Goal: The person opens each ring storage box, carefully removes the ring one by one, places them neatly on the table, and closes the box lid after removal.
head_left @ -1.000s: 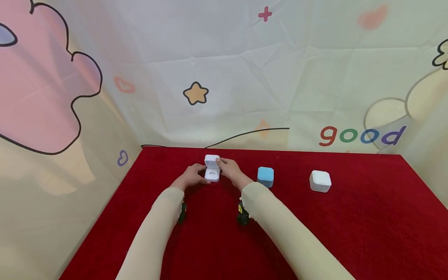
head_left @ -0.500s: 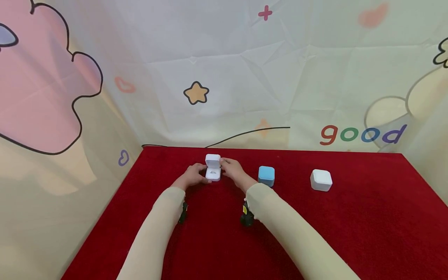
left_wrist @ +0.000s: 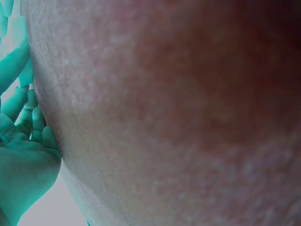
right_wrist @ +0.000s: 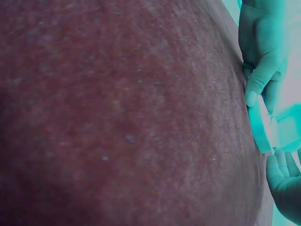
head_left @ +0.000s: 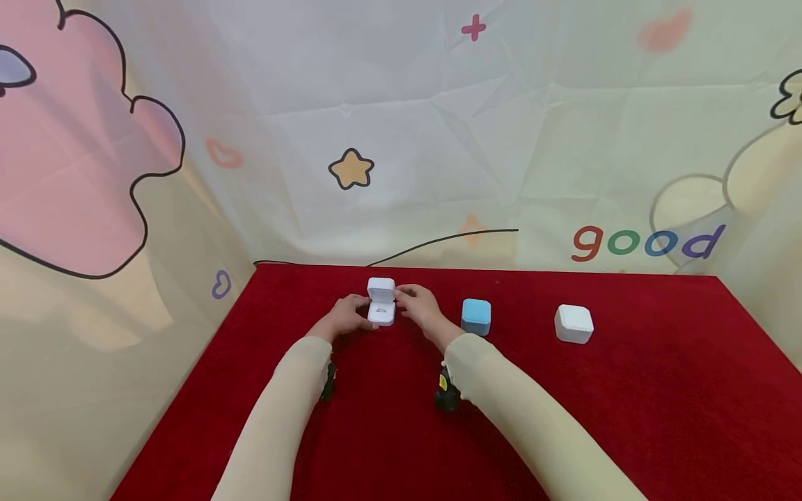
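A small white ring box (head_left: pixel 381 289) stands on the red cloth with its lid raised. A ring (head_left: pixel 381 311) sits in its white cushion. My left hand (head_left: pixel 342 316) grips the box from the left, thumb at the front lower edge and fingers behind the side. My right hand (head_left: pixel 420 306) is at the box's right side, fingertips right by the lid hinge. In the right wrist view the left thumb (right_wrist: pixel 251 98) presses on the box (right_wrist: pixel 260 123), while the right hand (right_wrist: pixel 288 188) lies beside it with fingers loosely extended.
Right of the hands stand a light blue box (head_left: pixel 476 316) and, farther right, another white box (head_left: pixel 574 324), both with lids down. The red cloth (head_left: pixel 370 417) covers the table up to a printed curtain (head_left: pixel 426 174) at the back.
My right hand has let go of the raised lid and drawn back slightly to the right. The left hand keeps its grip, and the box stays in place.
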A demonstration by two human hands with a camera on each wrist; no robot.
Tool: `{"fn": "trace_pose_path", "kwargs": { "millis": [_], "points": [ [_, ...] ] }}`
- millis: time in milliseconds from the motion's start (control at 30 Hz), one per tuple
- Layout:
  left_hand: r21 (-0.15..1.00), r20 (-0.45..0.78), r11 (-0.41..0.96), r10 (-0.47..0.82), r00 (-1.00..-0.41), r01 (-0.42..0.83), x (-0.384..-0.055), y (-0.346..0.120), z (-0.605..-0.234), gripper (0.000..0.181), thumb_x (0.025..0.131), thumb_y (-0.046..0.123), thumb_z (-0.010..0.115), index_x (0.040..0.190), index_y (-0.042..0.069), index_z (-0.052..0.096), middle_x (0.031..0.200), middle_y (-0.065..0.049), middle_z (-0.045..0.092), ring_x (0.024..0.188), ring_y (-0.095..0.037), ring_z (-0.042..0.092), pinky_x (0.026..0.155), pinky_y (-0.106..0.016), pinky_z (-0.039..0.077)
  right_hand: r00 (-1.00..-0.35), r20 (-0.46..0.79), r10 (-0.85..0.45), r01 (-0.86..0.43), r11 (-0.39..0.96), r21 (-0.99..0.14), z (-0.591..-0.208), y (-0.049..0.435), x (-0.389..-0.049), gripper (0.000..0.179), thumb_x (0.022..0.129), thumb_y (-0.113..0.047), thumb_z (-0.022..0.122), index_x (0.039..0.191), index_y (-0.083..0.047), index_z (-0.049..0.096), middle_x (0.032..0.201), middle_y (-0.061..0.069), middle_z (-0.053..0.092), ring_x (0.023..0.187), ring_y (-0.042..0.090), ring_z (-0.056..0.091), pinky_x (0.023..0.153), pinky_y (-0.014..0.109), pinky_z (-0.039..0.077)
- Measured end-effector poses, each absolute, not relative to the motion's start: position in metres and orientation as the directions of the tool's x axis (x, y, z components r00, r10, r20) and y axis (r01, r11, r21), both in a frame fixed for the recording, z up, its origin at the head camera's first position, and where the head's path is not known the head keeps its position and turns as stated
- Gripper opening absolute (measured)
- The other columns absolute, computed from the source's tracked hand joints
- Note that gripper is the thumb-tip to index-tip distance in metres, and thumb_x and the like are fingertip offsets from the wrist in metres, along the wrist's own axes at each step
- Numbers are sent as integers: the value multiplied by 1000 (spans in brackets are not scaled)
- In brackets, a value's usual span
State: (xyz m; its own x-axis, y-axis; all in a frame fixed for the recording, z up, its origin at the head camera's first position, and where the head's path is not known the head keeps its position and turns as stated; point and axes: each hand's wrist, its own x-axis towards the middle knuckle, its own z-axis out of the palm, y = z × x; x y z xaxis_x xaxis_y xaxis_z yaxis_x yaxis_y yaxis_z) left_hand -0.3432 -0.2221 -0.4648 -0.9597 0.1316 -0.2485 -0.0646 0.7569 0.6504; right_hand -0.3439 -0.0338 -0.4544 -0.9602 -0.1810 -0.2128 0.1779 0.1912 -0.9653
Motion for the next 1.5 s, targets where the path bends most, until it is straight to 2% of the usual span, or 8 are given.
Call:
{"fn": "trace_pose_path", "kwargs": {
  "millis": [233, 500, 700, 1133, 1500],
  "points": [
    [657, -230, 752, 142, -963, -45, -341, -223, -463, 69, 91, 15, 74, 151, -3, 45, 158, -23, 44, 147, -40, 36, 125, -54, 32, -980, -137, -146, 93, 274, -957, -458, -33, -339, 34, 103, -19, 60, 133, -4, 63, 136, 18, 64, 114, 30, 63, 101, 39, 58],
    [644, -225, 765, 158, -961, -25, -340, -224, -463, 69, 92, 15, 74, 151, -4, 45, 159, -24, 43, 150, -41, 33, 126, -54, 31, -984, -51, -173, -26, 417, -908, -457, -39, -336, 29, 100, -17, 64, 124, -1, 70, 132, 18, 68, 122, 32, 60, 107, 45, 52],
    [646, -225, 763, 159, -961, -24, -342, -225, -464, 68, 92, 15, 73, 151, -3, 46, 158, -24, 43, 150, -41, 34, 125, -54, 31, -979, -44, -198, -62, 497, -866, -455, -45, -338, 23, 98, -13, 66, 117, -1, 74, 123, 16, 73, 112, 28, 63, 97, 38, 54],
    [642, -221, 767, 170, -960, -12, -344, -225, -465, 67, 92, 15, 73, 151, -3, 46, 156, -24, 45, 146, -40, 37, 123, -54, 35, -975, -58, -214, -66, 529, -846, -453, -51, -334, 22, 97, -10, 66, 114, 0, 74, 119, 16, 74, 106, 25, 63, 85, 29, 56],
    [654, -225, 756, 169, -960, -20, -345, -225, -467, 68, 90, 15, 74, 150, -3, 47, 157, -24, 45, 146, -40, 38, 123, -54, 35, -972, -56, -229, -86, 565, -820, -458, -53, -338, 21, 97, -9, 66, 114, 1, 75, 116, 16, 74, 101, 24, 63, 87, 31, 56]
  ]
}}
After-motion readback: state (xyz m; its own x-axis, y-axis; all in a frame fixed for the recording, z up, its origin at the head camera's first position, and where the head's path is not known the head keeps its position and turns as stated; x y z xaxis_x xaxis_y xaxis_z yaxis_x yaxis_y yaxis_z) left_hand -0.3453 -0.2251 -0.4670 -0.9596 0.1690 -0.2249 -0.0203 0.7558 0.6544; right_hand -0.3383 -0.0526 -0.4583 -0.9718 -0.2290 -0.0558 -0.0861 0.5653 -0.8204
